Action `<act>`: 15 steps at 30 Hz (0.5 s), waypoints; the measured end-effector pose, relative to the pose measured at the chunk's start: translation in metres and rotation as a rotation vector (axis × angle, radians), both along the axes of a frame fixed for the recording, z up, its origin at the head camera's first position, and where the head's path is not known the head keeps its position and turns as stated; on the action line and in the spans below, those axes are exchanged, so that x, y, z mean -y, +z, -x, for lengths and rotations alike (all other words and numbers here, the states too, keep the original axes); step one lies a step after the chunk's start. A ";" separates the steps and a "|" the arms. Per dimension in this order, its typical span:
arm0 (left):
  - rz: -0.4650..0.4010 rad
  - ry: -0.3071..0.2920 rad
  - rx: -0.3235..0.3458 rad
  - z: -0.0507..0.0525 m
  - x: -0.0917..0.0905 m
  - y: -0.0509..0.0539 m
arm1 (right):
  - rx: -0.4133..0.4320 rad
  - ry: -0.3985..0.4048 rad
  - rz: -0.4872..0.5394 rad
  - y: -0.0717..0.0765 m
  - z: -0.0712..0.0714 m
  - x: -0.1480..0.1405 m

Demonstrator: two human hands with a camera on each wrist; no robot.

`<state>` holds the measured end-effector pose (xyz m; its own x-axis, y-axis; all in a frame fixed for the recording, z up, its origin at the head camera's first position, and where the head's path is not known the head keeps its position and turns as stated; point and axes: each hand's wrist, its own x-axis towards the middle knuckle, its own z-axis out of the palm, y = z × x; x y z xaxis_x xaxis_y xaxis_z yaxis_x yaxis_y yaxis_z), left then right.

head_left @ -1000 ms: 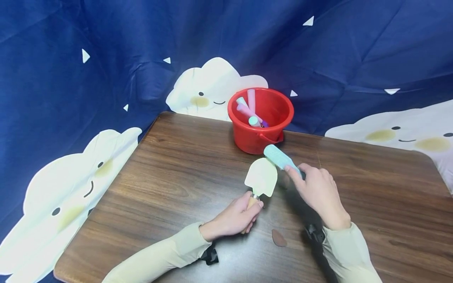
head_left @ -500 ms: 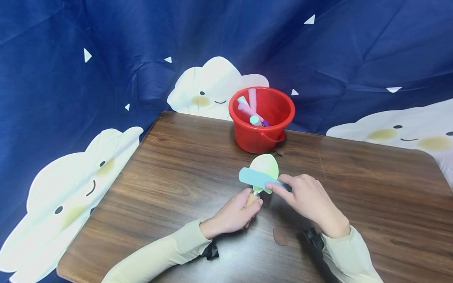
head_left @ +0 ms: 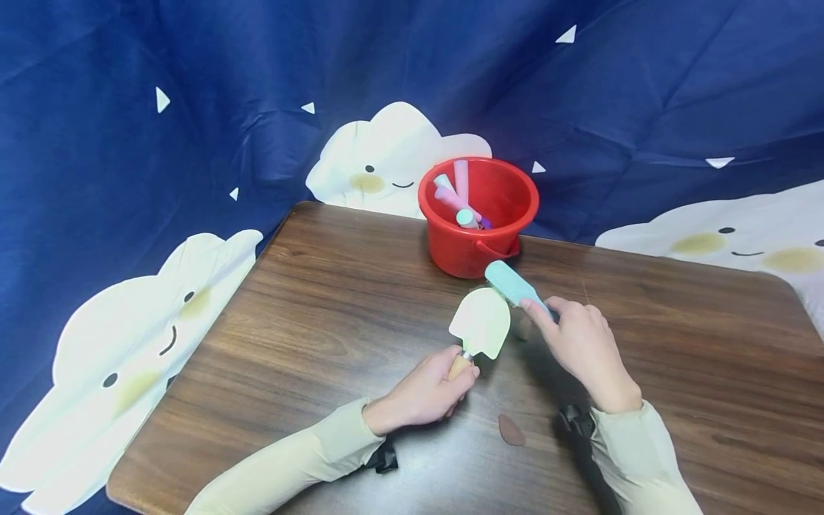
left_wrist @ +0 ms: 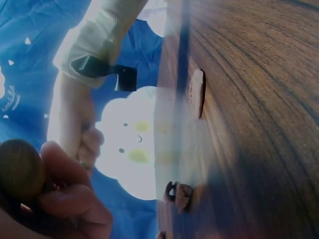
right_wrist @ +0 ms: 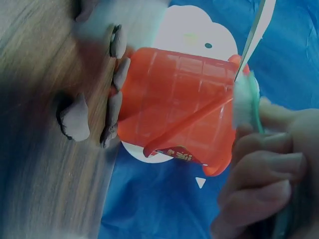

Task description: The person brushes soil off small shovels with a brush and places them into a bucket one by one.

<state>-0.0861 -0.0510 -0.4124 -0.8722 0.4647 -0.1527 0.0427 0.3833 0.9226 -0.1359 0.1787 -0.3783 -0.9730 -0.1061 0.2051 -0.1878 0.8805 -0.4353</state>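
Observation:
In the head view my left hand (head_left: 421, 386) grips the wooden handle (head_left: 460, 366) of a small garden trowel (head_left: 481, 322), whose pale green blade is raised above the table. My right hand (head_left: 582, 350) holds a light blue brush (head_left: 511, 283) by its handle, its head at the far right edge of the blade. Bristles of the brush (right_wrist: 243, 102) show in the right wrist view, close to the thin side of the trowel (right_wrist: 258, 35). The handle's round end (left_wrist: 20, 169) sits within the curled left fingers (left_wrist: 75, 196) in the left wrist view.
A red bucket (head_left: 463, 250) holding several pink and mint handles stands at the back of the wooden table (head_left: 309, 343). One flat brown piece (head_left: 511, 430) lies near the front. Several lumpy brown pieces (right_wrist: 75, 119) lie before the bucket. A blue cloud-printed curtain (head_left: 193, 57) hangs behind.
The brush crossed over the lower trowel blade half a second ago, and is now back up at its far right edge. The blade has tilted slightly; the left hand stays nearly in place.

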 end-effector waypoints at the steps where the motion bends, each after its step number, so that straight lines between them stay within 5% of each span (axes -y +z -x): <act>1: -0.004 -0.004 0.004 0.000 0.000 0.000 | 0.005 -0.006 -0.001 0.000 0.000 -0.001; 6: -0.052 -0.004 0.043 0.002 0.000 0.000 | -0.016 0.021 0.036 -0.002 -0.005 0.001; 15: -0.170 0.065 0.130 0.009 0.002 0.004 | -0.029 0.325 0.027 -0.006 -0.016 -0.007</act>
<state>-0.0950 -0.0532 -0.4082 -0.8793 0.4367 -0.1898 -0.1001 0.2202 0.9703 -0.1198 0.1854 -0.3841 -0.8827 -0.4046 0.2389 -0.4699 0.7608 -0.4477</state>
